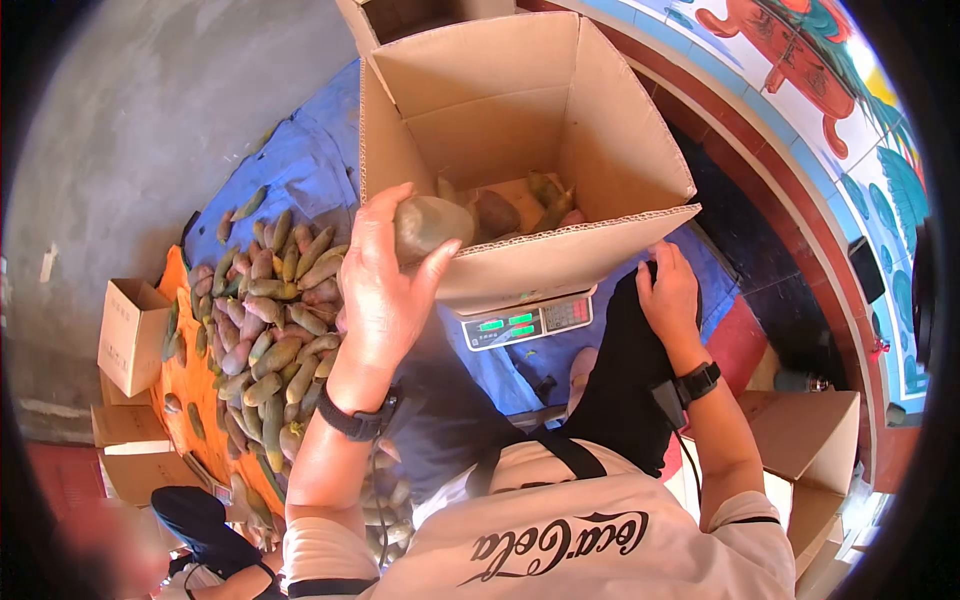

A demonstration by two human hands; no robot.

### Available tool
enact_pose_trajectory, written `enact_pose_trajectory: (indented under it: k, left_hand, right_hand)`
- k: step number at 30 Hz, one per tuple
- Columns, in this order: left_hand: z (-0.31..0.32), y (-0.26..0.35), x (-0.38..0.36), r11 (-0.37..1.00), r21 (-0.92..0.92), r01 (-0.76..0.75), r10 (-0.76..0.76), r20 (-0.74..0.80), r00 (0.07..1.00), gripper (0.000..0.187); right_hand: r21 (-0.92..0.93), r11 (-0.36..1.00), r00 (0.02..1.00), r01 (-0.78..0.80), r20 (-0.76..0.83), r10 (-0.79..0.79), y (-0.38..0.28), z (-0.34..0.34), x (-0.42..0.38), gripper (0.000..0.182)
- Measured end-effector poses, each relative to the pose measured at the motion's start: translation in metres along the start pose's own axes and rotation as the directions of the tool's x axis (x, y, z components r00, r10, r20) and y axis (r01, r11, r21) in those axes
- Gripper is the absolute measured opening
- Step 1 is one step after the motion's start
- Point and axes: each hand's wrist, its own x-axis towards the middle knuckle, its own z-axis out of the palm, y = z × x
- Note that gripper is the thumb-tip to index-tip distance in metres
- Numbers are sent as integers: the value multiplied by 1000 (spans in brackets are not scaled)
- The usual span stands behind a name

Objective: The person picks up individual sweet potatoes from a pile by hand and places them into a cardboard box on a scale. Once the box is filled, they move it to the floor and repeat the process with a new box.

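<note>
My left hand (385, 285) is closed around a pale greenish radish (428, 225), at the near left edge of an open cardboard box (500, 270). Inside the box lie several radishes (497, 213), green and pinkish. The box rests on a digital scale (527, 322) with lit green displays. My right hand (668, 295) lies on my right knee, just beside the box's near right corner, its fingers loosely extended and holding nothing. To the left of my left hand spreads a large heap of green and pinkish radishes (275, 345).
The heap lies on a blue tarp (310, 150) and an orange sheet (175, 370). Small cartons (130, 340) stand at the left, and another open carton (800, 430) at the right. Another person's dark-clothed leg (195, 520) shows at lower left. A painted tile wall (790, 90) runs along the right.
</note>
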Motion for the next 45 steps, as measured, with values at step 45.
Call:
enact_pose_trajectory:
  k: [45]
  left_hand:
    - [-20,-234,-418,105,563,820,-994,31,107,35]
  right_hand:
    - [-24,999,996,48,72,-46,1,1,1,22]
